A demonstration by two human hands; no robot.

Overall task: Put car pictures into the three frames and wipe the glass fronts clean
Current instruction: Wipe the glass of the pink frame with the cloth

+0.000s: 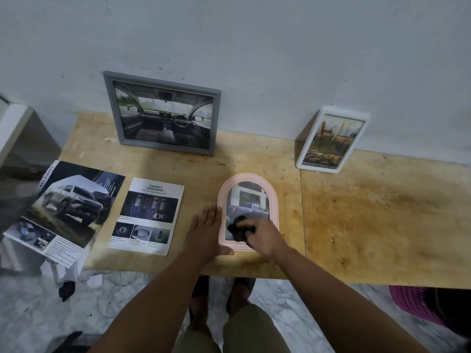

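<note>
- The right hand [260, 235] has its fingers curled round a dark cloth [238, 229], pressing it onto the lower glass of the pink arched frame [274, 200].
- That frame lies flat on the wooden worktop [382, 212], directly under the right hand, and shows a picture of a dark pickup truck.
- The left hand [206, 230] lies flat with its fingers straight and together, just left of the right hand; its fingers touch the frame's left edge and its thumb runs along the frame's bottom edge.
- Beyond the left hand, the grey frame [163, 113] leans upright against the wall [254, 47] and holds a car-interior picture.
- Beyond the right hand and further to its right, the white frame [332, 140] leans against the wall with a picture of yellowish trucks.
- Just left of the left hand lies a "SAFETY" brochure page [147, 216], flat on the worktop.
- Further left of it, a larger brochure [66, 210] showing a white pickup hangs over the worktop's left edge.
- A pink basket [413, 304] stands on the floor, below and right of the right hand.
</note>
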